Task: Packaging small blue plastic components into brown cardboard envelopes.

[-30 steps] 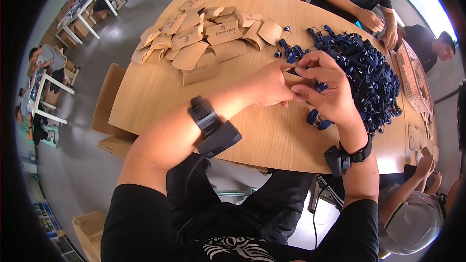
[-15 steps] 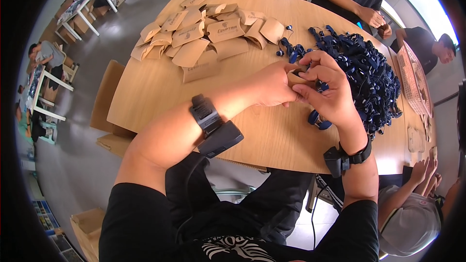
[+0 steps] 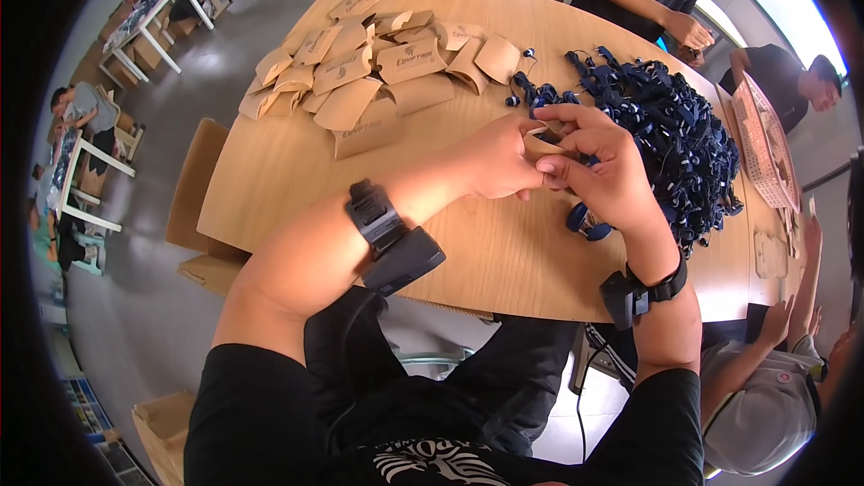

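Over the middle of the table, a small brown cardboard pillow box (image 3: 542,148) is between my hands, its end facing the right hand. My left hand (image 3: 497,162) is closed round the box from the left. Bent fingers and thumb of my right hand (image 3: 601,160) grip the open end, where something dark shows; what it is I cannot make out. Just beyond and to the right of that hand lies a heap of dark blue earphones (image 3: 679,144) with bundled cords. A pile of brown pillow boxes (image 3: 378,63) spreads across the far left of the table.
The wooden table (image 3: 450,261) curves round in front of me. A pink plastic basket (image 3: 763,144) stands at its right edge. Other people sit at the far and right sides, one with raised arms (image 3: 801,297). An open carton (image 3: 202,189) is beside the left edge.
My right forefinger has stretched farther over the box's open end, and both hands have shifted slightly left. At the right, another person's arm has risen.
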Available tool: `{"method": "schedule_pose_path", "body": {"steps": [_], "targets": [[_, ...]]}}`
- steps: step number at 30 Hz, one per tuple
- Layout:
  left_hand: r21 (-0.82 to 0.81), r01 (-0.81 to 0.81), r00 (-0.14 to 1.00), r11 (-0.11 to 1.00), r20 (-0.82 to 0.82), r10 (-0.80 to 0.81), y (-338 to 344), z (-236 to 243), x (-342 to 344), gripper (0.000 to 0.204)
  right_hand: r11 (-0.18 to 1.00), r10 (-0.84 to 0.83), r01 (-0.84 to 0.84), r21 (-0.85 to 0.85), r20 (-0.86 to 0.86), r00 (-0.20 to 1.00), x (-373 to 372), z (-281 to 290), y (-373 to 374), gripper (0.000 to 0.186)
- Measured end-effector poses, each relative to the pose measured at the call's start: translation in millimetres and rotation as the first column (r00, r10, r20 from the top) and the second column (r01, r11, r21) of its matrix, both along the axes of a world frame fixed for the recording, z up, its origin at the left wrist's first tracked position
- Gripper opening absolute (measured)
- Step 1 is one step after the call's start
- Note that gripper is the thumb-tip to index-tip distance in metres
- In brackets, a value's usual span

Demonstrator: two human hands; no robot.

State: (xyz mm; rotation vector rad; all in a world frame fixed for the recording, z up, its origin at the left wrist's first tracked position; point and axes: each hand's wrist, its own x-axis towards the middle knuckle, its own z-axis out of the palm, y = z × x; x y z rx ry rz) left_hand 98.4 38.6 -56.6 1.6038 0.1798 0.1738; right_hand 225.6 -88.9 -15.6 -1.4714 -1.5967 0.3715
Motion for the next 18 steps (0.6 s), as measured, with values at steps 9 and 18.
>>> {"method": "schedule_pose_path", "body": {"steps": [9, 18], "targets": [[-0.050, 0.022, 1.000, 0.999, -0.002, -0.022, -2.5, 9.4, -1.9, 0.014, 0.972, -0.059, 0.006, 0.235, 0.216, 0.975, -9.3, 1.7, 2.3, 0.030], [-0.110, 0.023, 1.000, 0.994, -0.002, -0.024, 0.1, 5.0, -4.4, 0.016, 0.988, -0.100, 0.101, 0.117, -0.013, 0.995, -13.1, -2.3, 1.5, 0.023]]}}
